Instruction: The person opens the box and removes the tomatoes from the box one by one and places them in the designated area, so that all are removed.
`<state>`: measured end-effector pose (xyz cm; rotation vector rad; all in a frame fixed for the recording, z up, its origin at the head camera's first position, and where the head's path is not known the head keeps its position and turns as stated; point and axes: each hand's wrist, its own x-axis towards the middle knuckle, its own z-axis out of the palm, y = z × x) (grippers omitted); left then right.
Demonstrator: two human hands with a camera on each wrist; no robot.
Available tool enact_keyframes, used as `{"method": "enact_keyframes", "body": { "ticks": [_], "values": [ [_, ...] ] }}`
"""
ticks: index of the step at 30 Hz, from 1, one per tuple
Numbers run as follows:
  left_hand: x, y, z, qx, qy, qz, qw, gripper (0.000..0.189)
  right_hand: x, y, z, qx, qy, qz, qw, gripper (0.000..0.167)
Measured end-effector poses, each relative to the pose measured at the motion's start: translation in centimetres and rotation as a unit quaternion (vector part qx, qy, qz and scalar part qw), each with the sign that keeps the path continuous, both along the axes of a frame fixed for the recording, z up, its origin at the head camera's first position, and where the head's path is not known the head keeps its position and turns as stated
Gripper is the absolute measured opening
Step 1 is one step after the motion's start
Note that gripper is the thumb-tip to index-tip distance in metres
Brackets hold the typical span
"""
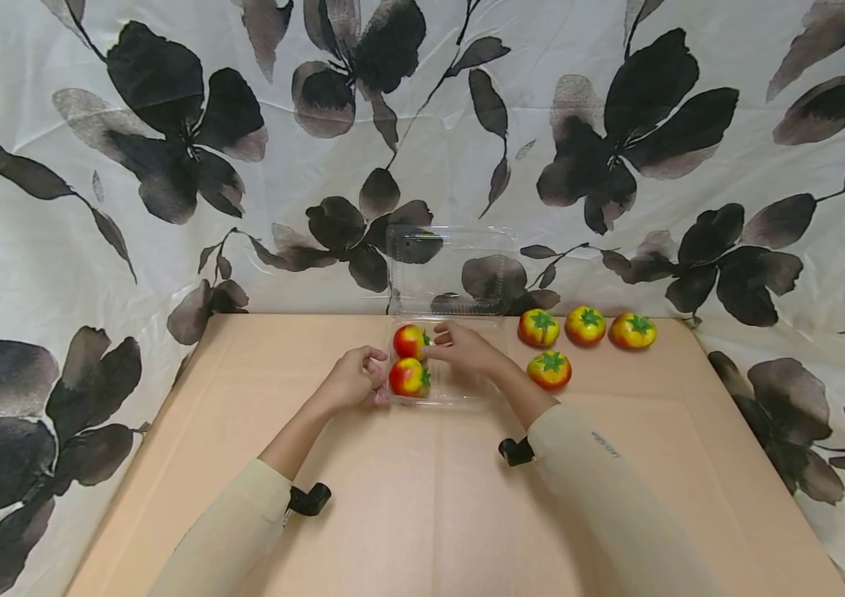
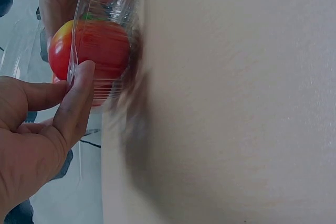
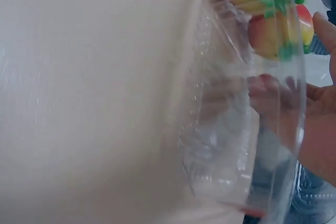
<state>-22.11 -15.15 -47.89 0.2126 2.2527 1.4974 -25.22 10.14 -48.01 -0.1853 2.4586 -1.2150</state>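
A clear plastic clamshell container (image 1: 459,390) stands on the table with its transparent lid (image 1: 452,265) raised behind. In its left part sit two red-and-yellow toy tomatoes, a rear tomato (image 1: 409,341) and a front tomato (image 1: 407,378). My left hand (image 1: 353,377) pinches the container's left rim between thumb and fingers, as the left wrist view shows. Over the container, my right hand (image 1: 467,348) reaches in from the right. Its thumb and fingers (image 3: 262,90) are apart, close beside the tomatoes, with nothing held between them. Whether a fingertip touches the rear tomato is hard to tell.
Right of the container, a row of three toy tomatoes (image 1: 585,326) lies near the table's back edge, with another tomato (image 1: 549,371) in front. A floral cloth (image 1: 512,124) hangs behind the tan table (image 1: 422,514). The raised lid stands against that cloth.
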Motion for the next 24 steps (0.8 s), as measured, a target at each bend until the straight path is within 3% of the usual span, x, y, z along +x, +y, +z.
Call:
{"method": "enact_keyframes", "body": {
  "ticks": [13,24],
  "values": [
    [0.2,0.0,0.2,0.016,-0.010,0.003,0.9998,0.037,-0.5,-2.3,-0.7,0.005,-0.014,-0.031,0.9994,0.075],
    [0.2,0.0,0.1,-0.009,0.009,-0.003,0.9999,0.036,-0.7,-2.9,-1.5,0.021,0.010,-0.029,0.9993,0.071]
  ]
}}
